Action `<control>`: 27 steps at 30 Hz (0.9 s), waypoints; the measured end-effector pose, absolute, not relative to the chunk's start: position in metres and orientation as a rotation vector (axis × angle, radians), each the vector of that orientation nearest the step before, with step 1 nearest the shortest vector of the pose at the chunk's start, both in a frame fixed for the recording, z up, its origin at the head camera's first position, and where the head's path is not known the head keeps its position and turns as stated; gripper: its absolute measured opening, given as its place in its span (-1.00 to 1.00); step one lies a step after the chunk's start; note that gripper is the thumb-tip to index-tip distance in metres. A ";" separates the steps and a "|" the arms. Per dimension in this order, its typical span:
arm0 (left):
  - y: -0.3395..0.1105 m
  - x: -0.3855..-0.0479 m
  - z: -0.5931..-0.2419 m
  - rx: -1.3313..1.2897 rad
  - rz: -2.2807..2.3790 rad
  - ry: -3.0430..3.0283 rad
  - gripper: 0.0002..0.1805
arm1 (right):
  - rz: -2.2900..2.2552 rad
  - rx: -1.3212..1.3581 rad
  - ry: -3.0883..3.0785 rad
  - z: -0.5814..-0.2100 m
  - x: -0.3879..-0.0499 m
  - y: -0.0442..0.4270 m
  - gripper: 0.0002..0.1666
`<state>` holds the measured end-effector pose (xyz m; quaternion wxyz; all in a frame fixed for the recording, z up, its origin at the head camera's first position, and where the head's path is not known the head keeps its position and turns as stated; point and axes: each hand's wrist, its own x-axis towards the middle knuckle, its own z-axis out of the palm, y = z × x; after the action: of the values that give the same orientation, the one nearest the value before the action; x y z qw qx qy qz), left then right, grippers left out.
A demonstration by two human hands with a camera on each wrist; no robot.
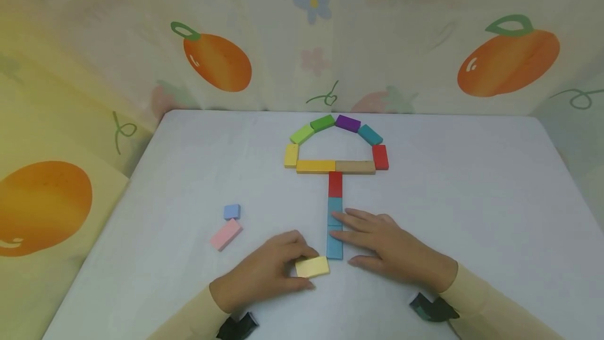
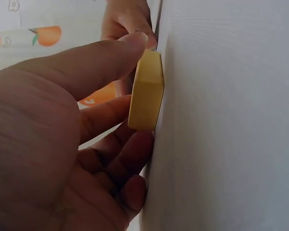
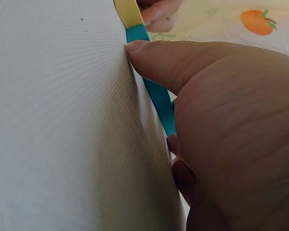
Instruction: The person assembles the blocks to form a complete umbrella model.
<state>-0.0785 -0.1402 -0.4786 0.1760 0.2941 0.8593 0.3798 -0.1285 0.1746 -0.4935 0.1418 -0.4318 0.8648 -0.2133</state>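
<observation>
In the head view, my left hand (image 1: 266, 266) holds a pale yellow block (image 1: 312, 267) low over the table, fingers behind it and thumb in front. The left wrist view shows the thumb at one end of this yellow block (image 2: 147, 91). One corner of it comes close to the lower of two blue blocks (image 1: 335, 243). My right hand (image 1: 389, 245) lies with fingers spread, two fingertips on the blue blocks and the thumb beside them. Above the blue blocks stands a red block (image 1: 335, 184) in the same upright line, meeting a yellow bar (image 1: 316, 167) and a tan bar (image 1: 355, 167).
An arch of coloured blocks, with a purple block (image 1: 348, 123) near its top, curves over the bars. To the left lie a small blue-violet block (image 1: 232, 211) and a pink block (image 1: 226, 234), touching or nearly so. A white table (image 1: 472, 182) meets a fruit-patterned cloth (image 1: 377, 41).
</observation>
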 end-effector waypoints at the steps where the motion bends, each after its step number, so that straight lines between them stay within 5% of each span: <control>1: -0.140 -0.078 -0.478 0.829 1.071 2.424 -0.58 | -0.614 -1.244 2.497 -0.494 -0.129 0.175 -0.17; 27: -0.144 -0.077 -0.470 0.854 1.010 2.308 -0.49 | -0.639 -1.254 2.493 -0.492 -0.128 0.175 -0.18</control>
<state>-0.0774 -0.1438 -0.4702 0.2384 0.3117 0.8427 0.3687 -0.1279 0.1750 -0.4918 0.1389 -0.4337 0.8624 -0.2212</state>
